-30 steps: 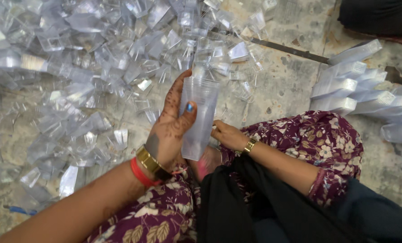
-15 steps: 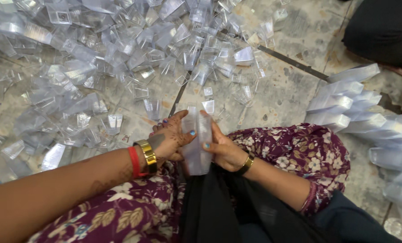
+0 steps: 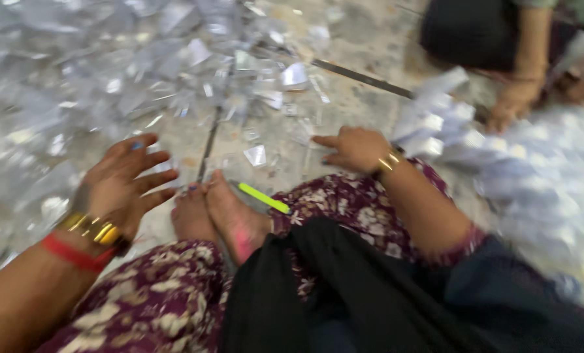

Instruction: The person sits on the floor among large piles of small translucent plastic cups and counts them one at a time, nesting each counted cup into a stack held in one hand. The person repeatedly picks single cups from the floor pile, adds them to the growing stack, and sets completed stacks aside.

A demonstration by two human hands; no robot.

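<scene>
The view is blurred by motion. My left hand (image 3: 125,180) is spread flat, fingers apart, just above the floor beside a pile of clear plastic pieces (image 3: 89,72); it holds nothing. My right hand (image 3: 356,149) rests with loose fingers near my knee, pointing left toward a few scattered clear pieces (image 3: 256,155), and is empty too. My bare feet (image 3: 217,216) lie between the hands, with a thin yellow-green stick (image 3: 264,197) next to them.
Stacks of clear plastic cups (image 3: 436,124) lie on the right. Another person's hand (image 3: 511,104) reaches down at the top right. A dark metal rod (image 3: 364,78) lies across the stone floor (image 3: 364,39).
Both hands held a stack of clear cups before; now the stack is gone from them and the hands have moved apart, the left going left, the right going right. The camera swung sharply.
</scene>
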